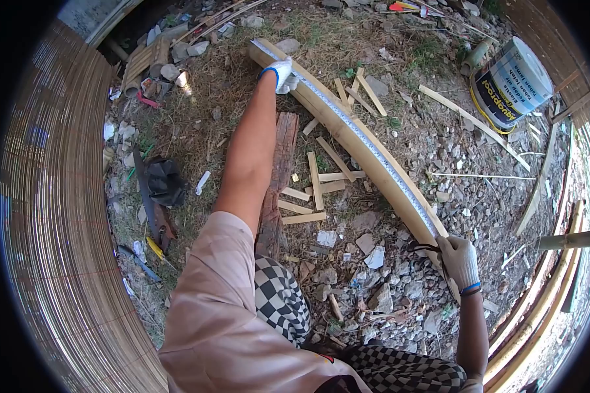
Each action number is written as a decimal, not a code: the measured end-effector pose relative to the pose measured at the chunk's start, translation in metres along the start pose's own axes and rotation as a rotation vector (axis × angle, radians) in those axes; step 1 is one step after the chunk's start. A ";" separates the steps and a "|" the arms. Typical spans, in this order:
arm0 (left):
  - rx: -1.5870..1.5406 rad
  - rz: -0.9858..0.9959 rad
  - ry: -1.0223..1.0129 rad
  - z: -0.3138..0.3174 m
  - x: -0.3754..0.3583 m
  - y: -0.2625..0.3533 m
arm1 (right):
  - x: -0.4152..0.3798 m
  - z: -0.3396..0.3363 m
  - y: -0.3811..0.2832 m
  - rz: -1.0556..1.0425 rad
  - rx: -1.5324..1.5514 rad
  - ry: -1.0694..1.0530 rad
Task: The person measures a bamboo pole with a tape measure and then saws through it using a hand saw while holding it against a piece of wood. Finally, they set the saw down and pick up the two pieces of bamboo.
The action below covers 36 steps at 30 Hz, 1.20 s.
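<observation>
A long split bamboo piece (354, 137) runs from the upper middle down to the lower right. Along its length lies a white measuring tape (381, 155). My left hand (283, 75), in a white glove with a blue cuff, is closed around the bamboo and tape near the upper end. Toward the lower end my right hand (459, 257), also gloved, is closed at the bamboo's edge beside a thin dark strap or cord (426, 247). Short cut bamboo strips (316, 180) lie on the ground below the long piece.
A paint bucket (512, 85) stands at the upper right. Near my left arm lie a rough wooden beam (280, 170), a black plastic bag (165, 182) and a saw (149, 196). Bamboo poles (544, 301) line the right side; a slatted bamboo screen (52, 196) borders the left.
</observation>
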State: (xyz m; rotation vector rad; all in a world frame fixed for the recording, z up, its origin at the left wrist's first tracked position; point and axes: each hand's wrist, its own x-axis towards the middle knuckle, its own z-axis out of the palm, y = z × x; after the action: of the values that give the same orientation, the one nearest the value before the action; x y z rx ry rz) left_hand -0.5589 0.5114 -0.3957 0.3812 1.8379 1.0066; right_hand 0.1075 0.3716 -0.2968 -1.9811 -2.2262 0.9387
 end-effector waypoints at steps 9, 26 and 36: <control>0.152 0.066 0.038 -0.010 0.014 0.008 | 0.005 -0.002 -0.016 -0.011 0.001 -0.037; 0.992 0.324 0.878 0.025 0.007 -0.032 | 0.026 -0.001 0.001 -0.201 -0.575 -0.230; 1.184 1.338 0.770 0.075 -0.033 -0.054 | 0.027 0.018 0.012 -0.004 -0.346 -0.023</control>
State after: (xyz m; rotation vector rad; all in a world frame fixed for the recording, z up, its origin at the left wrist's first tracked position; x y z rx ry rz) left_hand -0.4697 0.4935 -0.4320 2.4336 2.7323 0.6986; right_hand 0.1062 0.3893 -0.3269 -2.0984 -2.5500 0.6097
